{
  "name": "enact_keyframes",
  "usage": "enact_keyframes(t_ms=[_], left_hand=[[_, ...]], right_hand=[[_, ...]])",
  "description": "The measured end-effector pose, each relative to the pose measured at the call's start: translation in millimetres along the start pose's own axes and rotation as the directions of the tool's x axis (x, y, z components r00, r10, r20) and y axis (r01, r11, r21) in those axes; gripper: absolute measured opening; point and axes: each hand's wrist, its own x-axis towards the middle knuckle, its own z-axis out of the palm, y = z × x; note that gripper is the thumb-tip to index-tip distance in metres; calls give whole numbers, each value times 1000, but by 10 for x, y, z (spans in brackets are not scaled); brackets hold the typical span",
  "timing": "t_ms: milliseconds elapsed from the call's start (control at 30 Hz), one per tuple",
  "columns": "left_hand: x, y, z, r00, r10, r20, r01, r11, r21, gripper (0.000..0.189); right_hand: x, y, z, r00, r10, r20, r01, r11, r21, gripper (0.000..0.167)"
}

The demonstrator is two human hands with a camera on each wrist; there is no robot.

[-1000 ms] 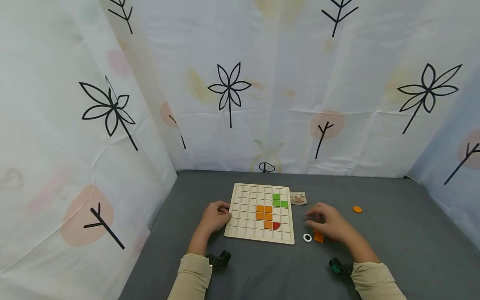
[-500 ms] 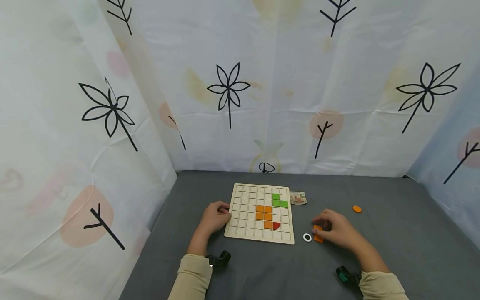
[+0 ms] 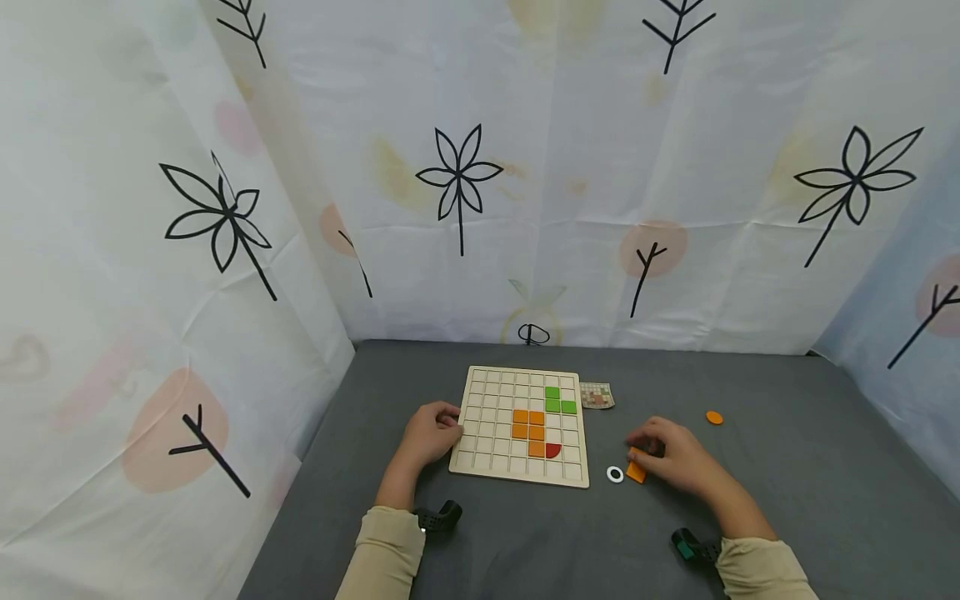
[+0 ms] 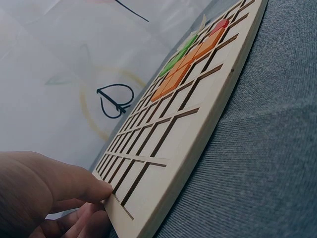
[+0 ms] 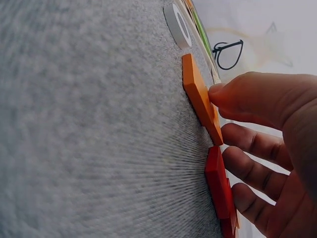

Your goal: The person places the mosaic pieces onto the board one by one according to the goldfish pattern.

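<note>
A wooden grid board [image 3: 491, 457] lies on the grey table, with orange, green and red pieces set in some cells. At its left edge, my left hand [image 3: 431, 435] grips the frame, thumb on top in the left wrist view and fingers curled beside the edge. Right of the board, my right hand [image 3: 678, 454] is over loose pieces. Its thumb touches an orange tile [image 5: 194, 84] on the table, and the other fingertips are bent close to the pieces. Red pieces [image 5: 218, 181] lie under those fingers, hidden by the hand in the head view.
A white ring [image 3: 615, 474] lies between the board and the right hand. A small patterned card [image 3: 597, 396] sits at the board's upper right, and an orange disc [image 3: 714, 417] is farther right. Printed white curtains [image 3: 570, 283] stand behind the table.
My right hand has moved slightly right and down onto the orange tile, which has turned a little. My left hand and the board have stayed in place.
</note>
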Motion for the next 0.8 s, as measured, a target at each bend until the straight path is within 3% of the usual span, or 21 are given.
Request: enact_keyframes(t_ms=[800], left_hand=[[12,0,4,1000,-6,0,6,1000,7,29]], right_hand=[[-63,28,41,999,-3,-45,2,999,-37,14]])
